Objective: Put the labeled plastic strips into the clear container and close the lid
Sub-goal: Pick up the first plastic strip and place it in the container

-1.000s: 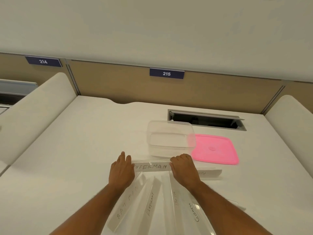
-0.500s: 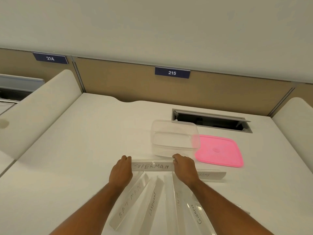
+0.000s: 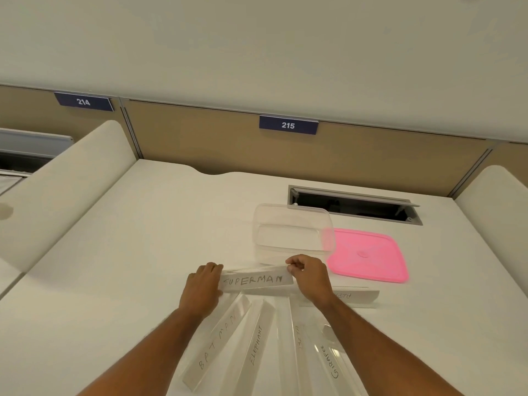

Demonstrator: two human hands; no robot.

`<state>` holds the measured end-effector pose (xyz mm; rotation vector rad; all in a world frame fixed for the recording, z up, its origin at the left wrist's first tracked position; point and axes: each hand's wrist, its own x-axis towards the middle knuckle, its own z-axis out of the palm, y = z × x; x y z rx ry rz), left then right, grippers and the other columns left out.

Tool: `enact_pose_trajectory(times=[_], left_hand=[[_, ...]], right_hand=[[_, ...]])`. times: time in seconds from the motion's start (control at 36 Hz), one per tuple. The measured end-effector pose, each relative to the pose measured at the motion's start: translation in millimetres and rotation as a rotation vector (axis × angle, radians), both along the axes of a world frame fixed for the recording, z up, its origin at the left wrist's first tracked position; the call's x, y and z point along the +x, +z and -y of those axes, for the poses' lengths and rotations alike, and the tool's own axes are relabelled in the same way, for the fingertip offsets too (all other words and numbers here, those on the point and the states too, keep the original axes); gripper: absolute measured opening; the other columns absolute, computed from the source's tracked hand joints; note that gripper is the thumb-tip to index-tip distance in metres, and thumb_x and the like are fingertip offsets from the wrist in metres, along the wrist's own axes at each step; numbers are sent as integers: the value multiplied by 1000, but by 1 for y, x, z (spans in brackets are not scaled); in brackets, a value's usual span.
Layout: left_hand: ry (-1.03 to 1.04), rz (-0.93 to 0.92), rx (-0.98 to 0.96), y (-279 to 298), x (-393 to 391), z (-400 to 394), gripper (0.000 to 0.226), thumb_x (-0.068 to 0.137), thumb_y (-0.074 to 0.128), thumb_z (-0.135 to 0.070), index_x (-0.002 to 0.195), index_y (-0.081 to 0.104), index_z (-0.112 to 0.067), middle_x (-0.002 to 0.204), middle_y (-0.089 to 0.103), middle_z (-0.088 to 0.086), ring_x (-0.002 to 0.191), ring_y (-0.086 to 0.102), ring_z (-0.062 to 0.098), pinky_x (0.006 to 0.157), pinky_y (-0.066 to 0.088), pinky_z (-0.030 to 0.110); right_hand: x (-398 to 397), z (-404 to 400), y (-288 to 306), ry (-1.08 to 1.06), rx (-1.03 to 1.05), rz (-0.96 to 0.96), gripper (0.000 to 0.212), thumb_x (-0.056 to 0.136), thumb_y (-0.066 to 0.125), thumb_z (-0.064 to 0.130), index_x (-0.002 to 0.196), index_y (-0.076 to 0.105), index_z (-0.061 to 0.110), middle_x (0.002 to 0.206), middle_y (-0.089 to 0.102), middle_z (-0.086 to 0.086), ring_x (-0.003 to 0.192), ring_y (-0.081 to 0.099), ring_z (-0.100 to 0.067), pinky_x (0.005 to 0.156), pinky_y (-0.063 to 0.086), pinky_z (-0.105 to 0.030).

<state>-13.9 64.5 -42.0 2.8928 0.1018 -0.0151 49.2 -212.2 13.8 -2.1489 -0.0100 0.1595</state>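
A clear strip labelled SUPERMAN (image 3: pixel 255 281) lies crosswise just in front of the clear container (image 3: pixel 293 234). My left hand (image 3: pixel 203 287) grips its left end and my right hand (image 3: pixel 308 275) pinches its right end. The open, empty container stands on the white desk. Its pink lid (image 3: pixel 368 255) lies flat to the right of it. Other labelled strips fan out below my hands: BATMAN (image 3: pixel 218 340), ELEPHANT (image 3: pixel 255 345) and GIRAFFE (image 3: pixel 328 360). One more strip (image 3: pixel 353 297) lies crosswise behind my right wrist.
A dark cable slot (image 3: pixel 354 207) is cut into the desk behind the container. Padded white dividers stand at the left (image 3: pixel 65 190) and right (image 3: pixel 497 201). A tan back panel carries the plate 215 (image 3: pixel 288 125).
Both hands have closed onto the ends of the SUPERMAN strip. Its far edge has tilted up a little from the desk; my right fingers now pinch it from above.
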Motion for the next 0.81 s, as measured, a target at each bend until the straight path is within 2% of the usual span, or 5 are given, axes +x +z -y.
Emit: enact_pose_trajectory(times=[0.17,0.33,0.5,0.58,0.81], left_hand=[[-72,6,-34,1,4,-1,73,80,78,-28,143,42,-22,136,51,-8,123,47,16,104,39,35],[-151,9,-112,7,3,-3,59,81,76,-27,132,46,-25,123,59,-9,104,55,14,91,44,27],[-245,25,-195,18,3,-4,57,85,75,-22,133,44,-23,122,54,-7,101,54,12,84,49,23],[-294,42,-195,21,5,-7,58,87,73,-22,136,42,-23,126,50,-8,106,50,10,87,49,23],[-377,79,-126,31,8,-8,59,89,70,-31,138,37,-25,126,46,-12,104,43,5,81,51,20]], right_hand=[[1,-1,5,-59,158,-57,15,90,68,6,92,76,19,88,75,6,87,69,-7,75,53,-17],[1,6,9,-24,137,-66,14,89,68,7,93,75,18,88,74,5,87,69,-10,79,54,-21],[1,20,10,130,-163,45,13,92,64,14,95,72,24,88,68,17,83,62,2,71,46,-13],[3,28,10,252,-356,136,7,92,65,30,96,69,28,88,63,17,80,58,-2,71,45,-19],[10,42,15,458,-542,350,49,78,68,63,109,64,26,103,51,14,93,44,-6,77,47,-27]])
